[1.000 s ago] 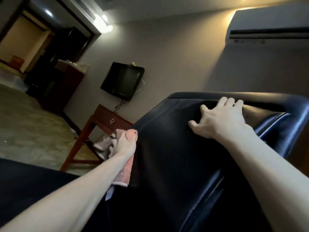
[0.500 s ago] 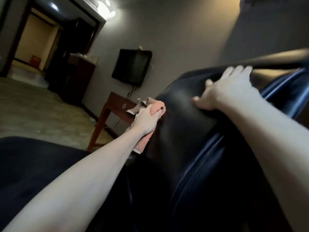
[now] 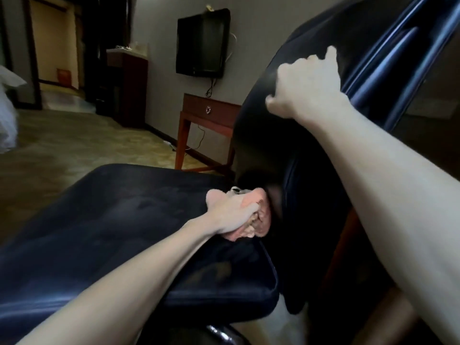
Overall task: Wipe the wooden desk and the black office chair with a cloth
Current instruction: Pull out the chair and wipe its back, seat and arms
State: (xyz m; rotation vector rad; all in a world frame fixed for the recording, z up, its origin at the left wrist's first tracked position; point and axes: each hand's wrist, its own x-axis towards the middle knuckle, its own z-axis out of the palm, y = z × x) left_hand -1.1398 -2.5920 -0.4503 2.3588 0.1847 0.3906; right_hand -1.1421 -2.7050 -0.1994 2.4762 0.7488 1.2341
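Lowered since a second ago: left hand point(image 3: 231, 215), fingers curled round crumpled pink cloth point(image 3: 260, 215), now pressed into the seat-back crease of padded black office chair point(image 3: 124, 220). Red-brown wooden desk point(image 3: 209, 112): beyond, between the hands, nothing touching it. Right hand point(image 3: 307, 92): gripping the backrest edge. Risk: the chair may swivel or roll under the push, and the cloth may snag in the crease.
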